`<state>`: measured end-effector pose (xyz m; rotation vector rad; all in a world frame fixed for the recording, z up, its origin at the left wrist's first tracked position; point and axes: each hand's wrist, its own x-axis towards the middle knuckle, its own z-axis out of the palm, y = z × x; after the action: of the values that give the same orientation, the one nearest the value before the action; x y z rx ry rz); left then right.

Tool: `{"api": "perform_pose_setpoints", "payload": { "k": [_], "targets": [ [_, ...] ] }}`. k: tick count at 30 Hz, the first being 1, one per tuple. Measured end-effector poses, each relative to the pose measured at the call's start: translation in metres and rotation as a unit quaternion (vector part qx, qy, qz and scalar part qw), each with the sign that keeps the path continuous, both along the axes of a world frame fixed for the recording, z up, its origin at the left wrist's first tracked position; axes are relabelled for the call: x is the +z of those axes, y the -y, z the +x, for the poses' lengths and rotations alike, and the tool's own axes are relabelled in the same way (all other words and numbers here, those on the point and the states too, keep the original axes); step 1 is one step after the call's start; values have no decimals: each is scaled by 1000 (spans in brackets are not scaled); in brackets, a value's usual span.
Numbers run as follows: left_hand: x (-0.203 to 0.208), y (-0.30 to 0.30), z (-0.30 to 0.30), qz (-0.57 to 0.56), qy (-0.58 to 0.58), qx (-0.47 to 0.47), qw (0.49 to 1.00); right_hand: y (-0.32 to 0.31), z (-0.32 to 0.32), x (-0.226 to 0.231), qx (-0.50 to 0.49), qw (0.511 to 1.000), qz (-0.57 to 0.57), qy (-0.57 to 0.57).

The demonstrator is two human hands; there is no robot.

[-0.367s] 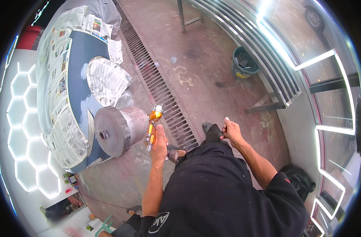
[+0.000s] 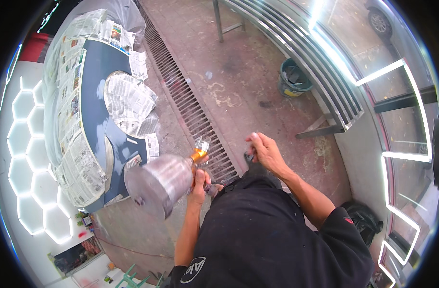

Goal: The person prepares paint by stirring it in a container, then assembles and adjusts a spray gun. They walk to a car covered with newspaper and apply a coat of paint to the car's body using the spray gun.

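My left hand (image 2: 198, 188) is wrapped round the handle of a spray gun with an orange body (image 2: 198, 154). The gun's big metal cup (image 2: 157, 185) tilts down to the left, its round lid blurred by motion. Silvery metal parts sit at the gun's upper end. To the right, apart from the gun, my right hand (image 2: 269, 154) is raised with its fingers curled and the thumb side up. Its palm side is hidden, and the fingertips are slightly blurred. Left of the gun stands a blue-grey car body panel (image 2: 95, 103) with paler patches, masked with newspaper (image 2: 75, 158).
A floor grate (image 2: 181, 96) runs away ahead of me. At right are a slatted metal bench (image 2: 320, 72), a bucket (image 2: 294, 79) and a black bag (image 2: 361, 223). Hexagonal lights (image 2: 34, 153) line the left wall. A green plastic stool (image 2: 130, 278) stands at lower left.
The spray gun has shifted down and right, its cup tipping further down. My right hand has moved up and left towards it. Another person's leg at lower left has gone from view.
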<state>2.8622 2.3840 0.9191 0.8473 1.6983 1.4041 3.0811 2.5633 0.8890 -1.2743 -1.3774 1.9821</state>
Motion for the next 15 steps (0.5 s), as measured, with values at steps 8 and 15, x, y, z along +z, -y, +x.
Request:
{"api": "perform_pose_setpoints", "payload": {
  "k": [8, 15],
  "targets": [
    [-29, 59, -18, -14, -97, -112, 989, -14, -86, 127, 354, 905, 198, 128],
    [-50, 98, -35, -16, 76, -101, 992, 17, -93, 99, 190, 919, 344, -31]
  ]
}}
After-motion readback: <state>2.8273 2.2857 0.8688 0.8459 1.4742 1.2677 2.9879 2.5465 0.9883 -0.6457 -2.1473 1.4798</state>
